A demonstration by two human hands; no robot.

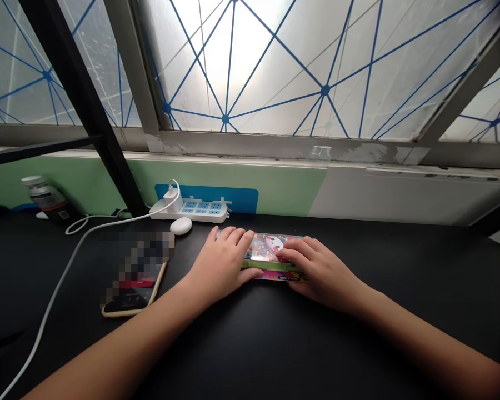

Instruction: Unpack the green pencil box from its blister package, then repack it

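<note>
My left hand (221,264) and right hand (321,270) grasp opposite ends of the colourful box (261,246), fingers over its top. It lies on the black desk (250,344), long axis left to right between them, neither hand nearer.

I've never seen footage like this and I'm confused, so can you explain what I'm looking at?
This single picture comes from a camera on a person's head, looking forward and down. There's no machine: these are the wearer's bare left hand and right hand, holding a cartoon-printed pencil box at its two ends on a black table. Left of the box lie a phone and a small white rounded object; farther back are a power strip with a plugged-in charger and a bottle.
</note>
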